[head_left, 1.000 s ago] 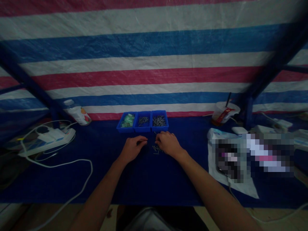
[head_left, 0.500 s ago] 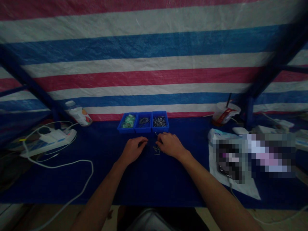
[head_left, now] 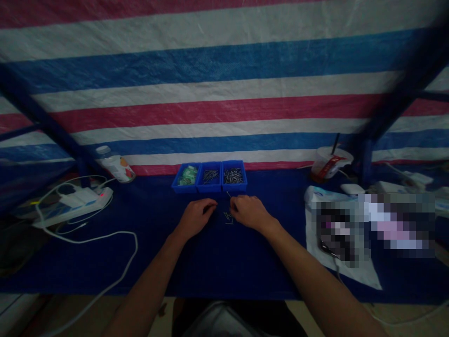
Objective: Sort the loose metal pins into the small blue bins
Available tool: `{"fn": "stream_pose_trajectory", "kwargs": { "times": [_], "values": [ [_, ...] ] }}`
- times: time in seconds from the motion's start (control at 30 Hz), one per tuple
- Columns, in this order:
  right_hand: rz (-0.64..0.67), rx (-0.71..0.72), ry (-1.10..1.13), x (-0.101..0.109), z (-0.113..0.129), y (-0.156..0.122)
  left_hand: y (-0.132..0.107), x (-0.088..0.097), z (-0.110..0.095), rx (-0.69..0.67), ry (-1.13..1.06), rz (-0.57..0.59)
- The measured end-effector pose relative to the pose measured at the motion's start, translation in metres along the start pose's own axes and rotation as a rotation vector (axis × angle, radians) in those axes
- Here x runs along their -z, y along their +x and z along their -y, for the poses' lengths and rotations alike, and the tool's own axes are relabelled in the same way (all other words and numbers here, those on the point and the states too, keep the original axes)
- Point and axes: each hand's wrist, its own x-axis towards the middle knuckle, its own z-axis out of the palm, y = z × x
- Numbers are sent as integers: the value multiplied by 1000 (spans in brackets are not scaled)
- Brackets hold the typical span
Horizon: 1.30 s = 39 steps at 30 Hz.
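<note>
Between the fingers of my right hand (head_left: 250,213) is a thin screw (head_left: 228,194), its end sticking up past the fingertips. Several loose screws (head_left: 228,218) lie on the blue table just left of and below that hand. My left hand (head_left: 198,216) rests to their left, its thumb and fingers closed together; whatever they hold, if anything, is too small to make out. Beyond both hands stand three joined blue bins: the left bin (head_left: 178,189) has green-and-clear packets, the middle bin (head_left: 209,189) dark screws, the right bin (head_left: 234,187) short metal pieces.
At the left are a power strip (head_left: 75,208) with white cables and a bottle (head_left: 117,166). On the right stand a plastic cup (head_left: 324,166) with a straw and a white bag (head_left: 365,274) under blurred items. A striped tarp (head_left: 224,110) hangs behind the table.
The hands have barely moved; the screw in my right hand shows a little more upright above the fingertips. The view has shifted slightly.
</note>
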Motion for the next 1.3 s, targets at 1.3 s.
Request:
{"fn": "stream_pose_trajectory", "kwargs": {
  "times": [1.3],
  "values": [
    [-196, -61, 1455, 0, -5, 18, 0, 4, -4, -52, 0, -85]
  ]
}}
